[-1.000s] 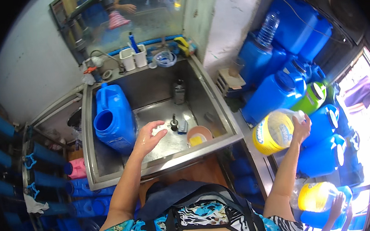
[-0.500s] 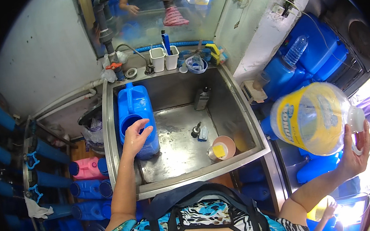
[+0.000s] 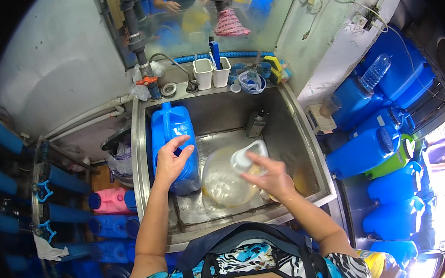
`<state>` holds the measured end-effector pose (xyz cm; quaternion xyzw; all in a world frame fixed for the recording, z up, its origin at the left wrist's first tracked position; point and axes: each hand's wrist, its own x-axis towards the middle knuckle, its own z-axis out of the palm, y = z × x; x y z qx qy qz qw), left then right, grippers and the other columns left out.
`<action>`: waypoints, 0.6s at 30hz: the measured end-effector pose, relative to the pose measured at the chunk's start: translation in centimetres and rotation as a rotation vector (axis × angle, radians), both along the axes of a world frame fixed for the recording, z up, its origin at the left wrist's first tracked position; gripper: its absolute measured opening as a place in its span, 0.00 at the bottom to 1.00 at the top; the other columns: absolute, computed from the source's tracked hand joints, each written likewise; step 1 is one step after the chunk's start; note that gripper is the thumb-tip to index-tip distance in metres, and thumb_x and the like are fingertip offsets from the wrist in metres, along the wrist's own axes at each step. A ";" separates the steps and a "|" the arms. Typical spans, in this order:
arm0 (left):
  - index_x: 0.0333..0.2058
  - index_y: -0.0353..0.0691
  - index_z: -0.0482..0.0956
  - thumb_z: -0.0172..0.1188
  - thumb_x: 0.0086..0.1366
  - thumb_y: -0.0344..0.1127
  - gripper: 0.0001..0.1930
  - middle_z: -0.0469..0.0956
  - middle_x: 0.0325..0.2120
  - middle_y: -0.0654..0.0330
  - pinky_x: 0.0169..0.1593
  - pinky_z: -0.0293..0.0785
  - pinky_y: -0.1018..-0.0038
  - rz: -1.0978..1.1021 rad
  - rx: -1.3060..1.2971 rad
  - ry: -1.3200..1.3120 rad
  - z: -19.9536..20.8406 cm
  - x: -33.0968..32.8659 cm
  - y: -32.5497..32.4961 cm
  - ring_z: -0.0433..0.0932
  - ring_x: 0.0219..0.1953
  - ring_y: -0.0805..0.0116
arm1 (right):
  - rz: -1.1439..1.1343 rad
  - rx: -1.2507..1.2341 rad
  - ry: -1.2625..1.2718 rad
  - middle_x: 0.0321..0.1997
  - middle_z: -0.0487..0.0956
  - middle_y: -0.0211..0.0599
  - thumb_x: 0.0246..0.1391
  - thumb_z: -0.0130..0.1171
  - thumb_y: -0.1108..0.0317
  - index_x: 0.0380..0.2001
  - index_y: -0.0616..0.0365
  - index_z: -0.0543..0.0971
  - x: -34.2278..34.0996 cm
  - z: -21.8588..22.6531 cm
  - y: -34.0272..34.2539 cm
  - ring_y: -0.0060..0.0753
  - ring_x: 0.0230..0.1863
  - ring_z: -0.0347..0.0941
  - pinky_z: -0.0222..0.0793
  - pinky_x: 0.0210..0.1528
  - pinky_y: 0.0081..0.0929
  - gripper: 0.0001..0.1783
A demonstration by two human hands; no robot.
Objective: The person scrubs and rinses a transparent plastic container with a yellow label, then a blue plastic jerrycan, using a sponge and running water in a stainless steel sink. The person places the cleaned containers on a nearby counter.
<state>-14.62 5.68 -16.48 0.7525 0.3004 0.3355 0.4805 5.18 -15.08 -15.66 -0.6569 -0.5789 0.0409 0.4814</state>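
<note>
Inside the steel sink [image 3: 224, 221], a blue plastic jug [image 3: 179, 122] stands along the left wall. My left hand [image 3: 169, 167] is over the jug's round mouth, thumb and fingers apart, with nothing in them. To its right, a large clear plastic jug [image 3: 226, 183] is low in the basin, smeared by motion. The fingers of my right hand [image 3: 271, 177] are around its white cap and handle [image 3: 249, 155]; the exact grip is blurred. A dark pump bottle [image 3: 256, 124] stands at the sink's back right. The pinkish bowl is mostly hidden by my right hand.
Two white cups [image 3: 204, 77] with brushes, a small bowl [image 3: 252, 82] and yellow sponges [image 3: 275, 68] line the back ledge. A pipe outlet wrapped in pink cloth [image 3: 231, 24] hangs above. Blue jugs [image 3: 361, 150] crowd the right; pink and blue ones [image 3: 110, 201] sit at left.
My right hand has brought the clear jug from the far right leftward into the sink, beside the blue jug. My left hand stays at the blue jug's mouth.
</note>
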 end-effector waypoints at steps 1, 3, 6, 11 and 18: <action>0.46 0.34 0.78 0.64 0.58 0.34 0.18 0.80 0.43 0.53 0.48 0.73 0.72 -0.008 0.034 0.037 0.0 0.7 0.1 0.78 0.47 0.65 | 0.056 0.022 0.007 0.45 0.81 0.45 0.36 0.75 0.66 0.48 0.59 0.78 -0.5 -2.2 0.5 0.33 0.44 0.80 0.75 0.46 0.26 0.31; 0.46 0.36 0.78 0.64 0.58 0.35 0.18 0.80 0.42 0.54 0.45 0.75 0.72 -0.035 0.069 0.094 -0.3 2.5 0.4 0.78 0.47 0.65 | 0.153 0.037 0.047 0.45 0.81 0.44 0.39 0.73 0.66 0.50 0.56 0.77 -1.3 -5.8 0.4 0.38 0.43 0.80 0.76 0.47 0.27 0.30; 0.45 0.36 0.78 0.63 0.57 0.38 0.18 0.79 0.44 0.54 0.41 0.76 0.72 -0.107 0.120 0.196 -1.5 6.5 1.4 0.78 0.46 0.61 | 0.346 -0.086 0.107 0.50 0.78 0.47 0.40 0.72 0.67 0.53 0.54 0.75 -1.8 -8.7 -1.0 0.43 0.51 0.76 0.72 0.55 0.31 0.33; 0.43 0.38 0.79 0.61 0.56 0.39 0.17 0.74 0.50 0.52 0.51 0.72 0.65 -0.190 0.359 0.389 -4.8 14.7 3.8 0.75 0.48 0.51 | 0.816 -0.480 0.418 0.61 0.70 0.43 0.42 0.69 0.68 0.58 0.48 0.71 1.3 -7.9 -1.3 0.41 0.67 0.59 0.54 0.68 0.35 0.36; 0.37 0.46 0.80 0.62 0.53 0.38 0.12 0.72 0.49 0.52 0.58 0.57 0.57 0.055 0.505 0.283 -7.5 23.0 6.9 0.68 0.56 0.56 | 0.341 -0.546 0.783 0.35 0.83 0.31 0.55 0.61 0.61 0.39 0.60 0.83 11.3 -8.2 5.5 0.20 0.37 0.77 0.72 0.42 0.21 0.14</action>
